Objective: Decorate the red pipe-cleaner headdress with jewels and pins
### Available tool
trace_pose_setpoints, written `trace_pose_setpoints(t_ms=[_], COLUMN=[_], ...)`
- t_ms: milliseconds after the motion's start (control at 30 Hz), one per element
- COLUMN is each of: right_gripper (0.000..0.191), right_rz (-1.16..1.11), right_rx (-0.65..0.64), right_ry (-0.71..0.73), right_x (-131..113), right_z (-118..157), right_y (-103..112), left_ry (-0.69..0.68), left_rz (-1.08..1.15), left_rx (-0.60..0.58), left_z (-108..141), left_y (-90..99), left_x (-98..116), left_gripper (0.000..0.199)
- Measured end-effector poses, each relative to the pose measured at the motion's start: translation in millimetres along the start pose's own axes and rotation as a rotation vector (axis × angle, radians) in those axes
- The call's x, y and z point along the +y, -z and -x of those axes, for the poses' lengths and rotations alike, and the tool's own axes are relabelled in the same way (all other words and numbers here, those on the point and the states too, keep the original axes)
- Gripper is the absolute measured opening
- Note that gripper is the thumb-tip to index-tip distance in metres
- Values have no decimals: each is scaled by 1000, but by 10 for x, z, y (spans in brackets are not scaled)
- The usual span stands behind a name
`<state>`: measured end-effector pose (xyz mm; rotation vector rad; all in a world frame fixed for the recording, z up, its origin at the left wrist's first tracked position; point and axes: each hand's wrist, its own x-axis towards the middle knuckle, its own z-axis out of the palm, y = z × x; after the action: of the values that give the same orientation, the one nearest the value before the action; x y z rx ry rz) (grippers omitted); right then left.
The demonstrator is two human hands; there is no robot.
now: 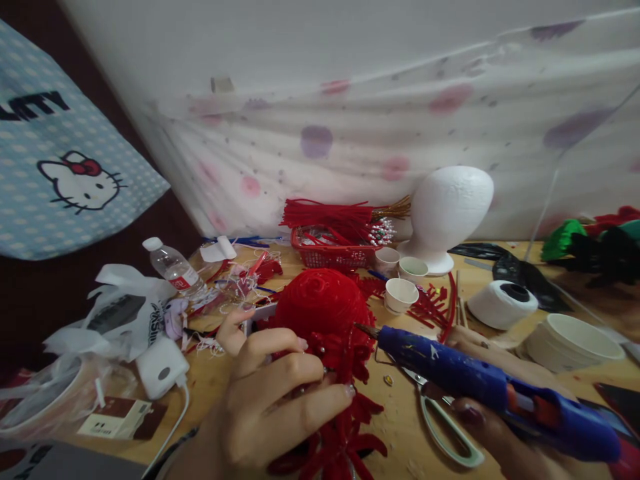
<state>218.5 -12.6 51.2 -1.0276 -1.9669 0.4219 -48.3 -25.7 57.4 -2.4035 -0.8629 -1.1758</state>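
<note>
The left hand (273,397) touches the red headpiece (320,307), fingers apart — the right hand (500,437) clamps a blue glue gun (445,363) beside it.

A: Left hand (283,393), worn items?
B: Glossy coating on the fingernails (303,344); exact tint unclear. Dark fabric edge (180,445) at the wrist, uneven outline. Sleeve or band: cannot tell.
A: Right hand (510,443)?
B: Dark purple-red polish on the thumbnail (471,415), shiny, rounded tip. Wrist hidden.
A: Hand coverings?
B: Both hands bare, ungloved.
</note>
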Motion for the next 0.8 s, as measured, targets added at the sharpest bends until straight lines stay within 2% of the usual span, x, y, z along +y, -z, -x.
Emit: trace_pose_setpoints(t_ms=[133,233,367,467,667,800], right_gripper=[35,38,42,40,36,36], right_rz=[20,40,53,31,21,19], right_rx=[-29,-41,23,-17,-29,-32], right_ry=[13,58,61,85,29,40], right_x=[12,-18,-99,-97,6,-16], right_z=[29,36,12,3,77,130], right_y=[14,23,22,33,36,37], left_ry=[-14,-17,6,0,2,30], left_rz=[-1,-7,-16,-4,-22,-37], left_rx=[-34,-25,-9,11,29,60], left_z=[20,47,51,43,36,43], left_y=[3,-4,-26,-36,-38,-64], left_x=[-16,-26,-1,32,75,81], left_gripper=[28,28,28,28,34,31])
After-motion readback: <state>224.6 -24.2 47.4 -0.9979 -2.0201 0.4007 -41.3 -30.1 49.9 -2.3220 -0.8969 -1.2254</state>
